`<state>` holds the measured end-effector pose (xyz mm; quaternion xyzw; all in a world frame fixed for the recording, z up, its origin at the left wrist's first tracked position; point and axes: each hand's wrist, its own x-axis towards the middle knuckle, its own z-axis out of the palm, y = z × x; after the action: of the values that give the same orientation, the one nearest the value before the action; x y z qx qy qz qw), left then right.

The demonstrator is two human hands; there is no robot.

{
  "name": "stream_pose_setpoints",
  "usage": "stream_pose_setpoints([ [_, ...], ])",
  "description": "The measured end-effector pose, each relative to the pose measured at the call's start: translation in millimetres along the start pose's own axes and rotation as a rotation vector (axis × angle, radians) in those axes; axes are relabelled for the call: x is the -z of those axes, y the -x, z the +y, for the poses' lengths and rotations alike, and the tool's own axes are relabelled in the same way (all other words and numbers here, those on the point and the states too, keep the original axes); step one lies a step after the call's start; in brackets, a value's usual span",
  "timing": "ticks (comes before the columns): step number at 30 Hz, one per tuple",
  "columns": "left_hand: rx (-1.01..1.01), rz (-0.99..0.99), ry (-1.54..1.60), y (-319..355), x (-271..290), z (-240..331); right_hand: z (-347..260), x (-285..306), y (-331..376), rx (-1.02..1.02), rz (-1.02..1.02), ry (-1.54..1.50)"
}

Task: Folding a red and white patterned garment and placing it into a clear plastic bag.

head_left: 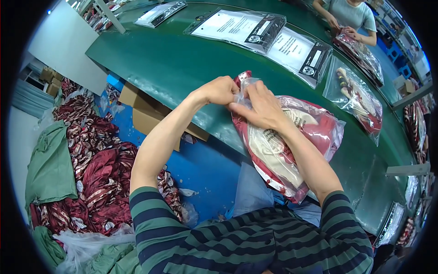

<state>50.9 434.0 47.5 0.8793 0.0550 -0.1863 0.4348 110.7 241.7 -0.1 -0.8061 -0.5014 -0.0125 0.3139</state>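
Observation:
A clear plastic bag (pixel 335 137) with a folded dark-red and cream garment (pixel 296 123) inside lies slantwise on the green table in front of me. At its far left end, my left hand (pixel 222 92) has its fingers curled closed on the bunched plastic. Close beside it, my right hand (pixel 262 106) grips the same end of the bag, thumb pointing to the left hand. A bit of red patterned cloth (pixel 244 76) sticks up between the hands. My right forearm covers part of the bag.
Flat clear packets with white printed sheets (pixel 228 25) lie along the green table's (pixel 150 55) far side. Another bagged garment (pixel 358 93) is at right. Across the table, a person handles a bagged red item (pixel 360 52). Cardboard (pixel 148 116) and heaped red cloth (pixel 107 173) are lower left.

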Motion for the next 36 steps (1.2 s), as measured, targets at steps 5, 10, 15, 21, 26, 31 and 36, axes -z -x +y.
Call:
stream_pose_setpoints([
  [5,-0.058,0.004,0.099,-14,13,5,5,-11,-3,-0.074,0.003,0.180],
  [10,0.075,0.396,0.634,-78,46,-52,27,5,1,-0.027,-0.022,0.221],
  [15,-0.080,1.193,-0.748,-163,81,-128,45,30,28,-0.073,0.005,0.197],
  [21,-0.288,1.087,-1.087,-228,135,-182,48,32,36,-0.097,0.027,0.166],
  [26,-0.269,0.984,-1.087,-223,153,-166,57,28,27,-0.128,0.024,0.127],
  [31,-0.141,1.233,-1.440,-114,168,-98,61,24,26,-0.135,0.029,0.098],
  [36,0.115,0.974,-1.481,-9,111,-55,79,12,18,-0.110,0.056,0.081],
])
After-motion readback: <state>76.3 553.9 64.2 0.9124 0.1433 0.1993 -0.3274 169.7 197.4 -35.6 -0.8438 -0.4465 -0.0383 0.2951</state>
